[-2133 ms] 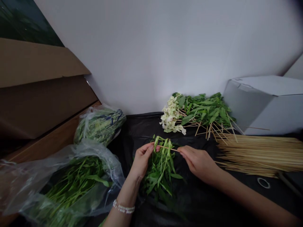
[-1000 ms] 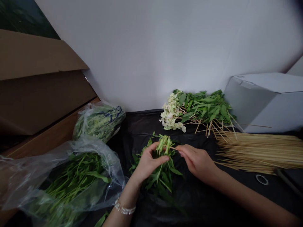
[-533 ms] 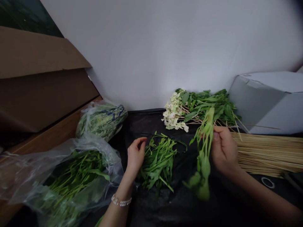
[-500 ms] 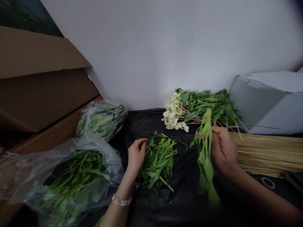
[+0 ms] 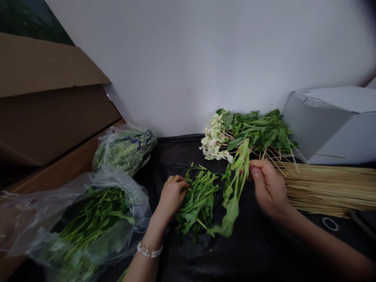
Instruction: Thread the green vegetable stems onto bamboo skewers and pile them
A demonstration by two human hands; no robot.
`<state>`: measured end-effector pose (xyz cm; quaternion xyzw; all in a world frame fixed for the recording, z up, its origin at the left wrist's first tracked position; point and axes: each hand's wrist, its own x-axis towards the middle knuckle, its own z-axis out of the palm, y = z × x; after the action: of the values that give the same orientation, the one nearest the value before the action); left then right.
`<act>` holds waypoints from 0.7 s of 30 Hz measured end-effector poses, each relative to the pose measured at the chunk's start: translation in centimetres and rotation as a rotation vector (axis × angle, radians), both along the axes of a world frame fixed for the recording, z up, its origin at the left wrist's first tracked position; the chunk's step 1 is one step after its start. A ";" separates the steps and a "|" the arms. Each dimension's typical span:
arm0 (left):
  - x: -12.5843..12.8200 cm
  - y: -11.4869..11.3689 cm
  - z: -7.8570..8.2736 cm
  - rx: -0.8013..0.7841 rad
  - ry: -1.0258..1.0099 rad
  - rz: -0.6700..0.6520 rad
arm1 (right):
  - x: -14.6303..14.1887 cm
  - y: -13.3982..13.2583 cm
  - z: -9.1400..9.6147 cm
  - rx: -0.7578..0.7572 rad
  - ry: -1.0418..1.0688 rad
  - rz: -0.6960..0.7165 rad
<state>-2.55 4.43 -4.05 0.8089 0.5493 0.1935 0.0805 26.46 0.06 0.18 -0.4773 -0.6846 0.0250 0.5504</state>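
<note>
Between the thumb and fingers of my right hand point(image 5: 269, 187) is a leafy green stalk point(image 5: 240, 160); its pale cut end points up and its leaves hang down. My left hand point(image 5: 174, 192), a beaded bracelet on its wrist, reaches the left edge of a loose pile of leafy greens point(image 5: 202, 192) on black plastic sheeting point(image 5: 235, 254). Its fingers are curled together at the leaves, and what they pinch, if anything, is hidden. Behind the stalk lies a heap of greens on thin sticks point(image 5: 261, 129), with pale leafy bunches point(image 5: 216, 137) at its left end.
Long thin wooden sticks point(image 5: 329, 188) lie at the right, with a ring point(image 5: 330, 224) in front. A white box point(image 5: 326, 125) stands behind them. At the left are an open plastic bag of greens point(image 5: 94, 223), a tied bag point(image 5: 126, 149) and a cardboard box point(image 5: 53, 121).
My right hand has moved left with the stalk, which now hangs nearer the pile. My left hand has come slightly right and down, its fingers now at the pile's leaves.
</note>
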 end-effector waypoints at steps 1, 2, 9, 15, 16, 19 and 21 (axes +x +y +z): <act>0.0 0.0 0.2 0.024 -0.038 0.012 | 0.0 0.0 -0.1 -0.002 0.000 0.008; 0.1 0.0 0.3 0.051 -0.110 0.032 | 0.0 0.0 -0.1 -0.005 0.000 0.015; 0.5 -0.1 2.2 -0.186 -1.269 0.161 | -0.2 -0.1 -0.1 -0.010 -0.007 0.064; 1.6 -0.9 3.3 -0.550 -1.746 0.093 | -0.6 -0.4 -0.4 -0.002 -0.111 0.146; 1.8 -1.0 3.3 -0.573 -1.751 0.082 | -0.8 -0.4 -0.6 0.004 -0.139 0.169; 2.5 -1.3 3.2 -0.603 -1.738 0.061 | -1.2 -0.4 -1.3 0.019 -0.241 0.240; 2.8 -1.4 3.0 -0.618 -1.727 0.053 | -1.5 -0.3 -1.9 0.013 -0.319 0.263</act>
<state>0.23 3.03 -1.01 0.3127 0.3439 0.5773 0.6714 24.95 -0.26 -1.71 -0.3781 -0.8197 0.0164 0.4300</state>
